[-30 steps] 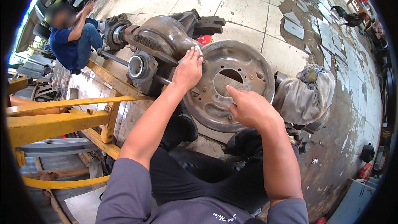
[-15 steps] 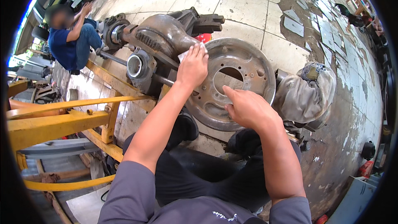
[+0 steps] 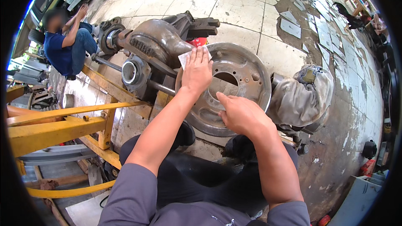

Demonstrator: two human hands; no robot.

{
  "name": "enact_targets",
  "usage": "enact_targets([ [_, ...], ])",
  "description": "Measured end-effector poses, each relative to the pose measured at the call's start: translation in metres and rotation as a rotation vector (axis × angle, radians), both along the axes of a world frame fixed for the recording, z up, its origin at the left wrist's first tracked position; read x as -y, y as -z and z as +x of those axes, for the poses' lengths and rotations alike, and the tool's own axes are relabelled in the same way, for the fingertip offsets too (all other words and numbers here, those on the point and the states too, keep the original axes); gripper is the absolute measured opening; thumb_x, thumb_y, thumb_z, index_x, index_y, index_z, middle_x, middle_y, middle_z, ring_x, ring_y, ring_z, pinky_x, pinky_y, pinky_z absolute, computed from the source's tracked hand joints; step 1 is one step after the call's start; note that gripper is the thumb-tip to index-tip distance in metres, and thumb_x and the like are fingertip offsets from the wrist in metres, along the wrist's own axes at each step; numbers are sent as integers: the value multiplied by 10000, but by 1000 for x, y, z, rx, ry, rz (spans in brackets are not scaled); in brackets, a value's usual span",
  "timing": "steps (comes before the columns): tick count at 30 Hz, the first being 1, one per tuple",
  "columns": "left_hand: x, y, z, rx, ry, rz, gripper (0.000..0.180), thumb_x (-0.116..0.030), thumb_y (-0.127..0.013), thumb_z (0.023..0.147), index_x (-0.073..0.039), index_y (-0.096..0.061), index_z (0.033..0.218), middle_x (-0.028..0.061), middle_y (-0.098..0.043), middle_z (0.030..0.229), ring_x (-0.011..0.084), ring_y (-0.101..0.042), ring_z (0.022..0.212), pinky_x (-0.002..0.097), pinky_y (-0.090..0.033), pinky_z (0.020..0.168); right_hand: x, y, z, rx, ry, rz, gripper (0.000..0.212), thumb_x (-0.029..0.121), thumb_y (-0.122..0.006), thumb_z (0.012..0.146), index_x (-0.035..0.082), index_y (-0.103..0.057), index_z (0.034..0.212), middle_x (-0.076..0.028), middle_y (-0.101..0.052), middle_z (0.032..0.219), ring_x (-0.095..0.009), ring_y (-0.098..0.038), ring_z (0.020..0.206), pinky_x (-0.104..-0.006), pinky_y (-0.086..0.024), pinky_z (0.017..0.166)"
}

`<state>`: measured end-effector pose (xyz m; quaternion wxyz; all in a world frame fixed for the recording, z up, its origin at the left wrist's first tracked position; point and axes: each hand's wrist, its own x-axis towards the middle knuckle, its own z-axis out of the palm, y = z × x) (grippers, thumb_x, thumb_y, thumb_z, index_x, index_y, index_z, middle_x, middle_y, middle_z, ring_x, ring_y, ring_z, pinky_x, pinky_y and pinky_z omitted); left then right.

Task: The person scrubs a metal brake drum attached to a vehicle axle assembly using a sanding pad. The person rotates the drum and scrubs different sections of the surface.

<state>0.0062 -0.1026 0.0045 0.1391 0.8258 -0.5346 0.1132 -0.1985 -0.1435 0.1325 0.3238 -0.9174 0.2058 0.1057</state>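
Note:
A round metal backing plate [image 3: 253, 84], with a large centre hole and several small holes, stands tilted in front of me. My left hand [image 3: 197, 70] lies nearly flat at its upper left edge, pressing a pale sheet [image 3: 183, 59] that shows beside the fingers. My right hand [image 3: 247, 115] is over the plate's lower right part. Its index finger and thumb are stretched apart near the centre hole, holding nothing visible; the other fingers are hidden beneath the hand.
Left of the plate lies a heavy axle housing [image 3: 157, 37] with a hub [image 3: 133, 73]. A yellow metal frame [image 3: 58, 132] fills the left side. A cloth-covered part [image 3: 299, 98] is on the right. Another person [image 3: 67, 42] squats at the far left. Broken tiles [image 3: 291, 27] lie beyond.
My left hand has shifted slightly down relative to the plate's edge, and more of the pale sheet shows. My right hand stays by the centre hole. The whole view has shifted a little.

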Motion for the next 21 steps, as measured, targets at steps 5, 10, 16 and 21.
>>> enact_targets([
  [5, 24, -8, 21, -161, -38, 3, 514, -299, -434, 1052, 81, -507, 1391, 287, -470, 1477, 425, -428, 1398, 515, -338, 1160, -2, 5, 1, 20, 3, 17, 432, 173, -632, 925, -7, -524, 1302, -247, -684, 1072, -424, -635, 1050, -509, -500, 904],
  [10, 9, -4, -3, -9, 39, -40, 509, -283, -430, 1049, 85, -497, 1394, 284, -494, 1455, 433, -442, 1378, 506, -346, 1152, -2, 2, -4, 71, 17, 0, 321, 135, -574, 931, -15, -555, 1214, -230, -689, 1052, -414, -655, 1011, -508, -520, 869],
  [16, 31, -2, 1, -3, -23, -23, 496, -270, -438, 1047, 77, -493, 1398, 287, -486, 1459, 445, -458, 1361, 508, -359, 1141, 0, 0, -7, 62, 9, 0, 276, 129, -568, 931, -15, -567, 1167, -228, -689, 1043, -409, -663, 995, -507, -526, 857],
  [21, 30, -5, -2, -53, 49, -66, 509, -259, -467, 1034, 78, -474, 1415, 288, -489, 1455, 431, -456, 1369, 508, -356, 1142, 4, 3, -10, 98, 13, -26, 344, 140, -583, 932, -16, -563, 1237, -230, -688, 1060, -407, -661, 1014, -504, -522, 872],
])
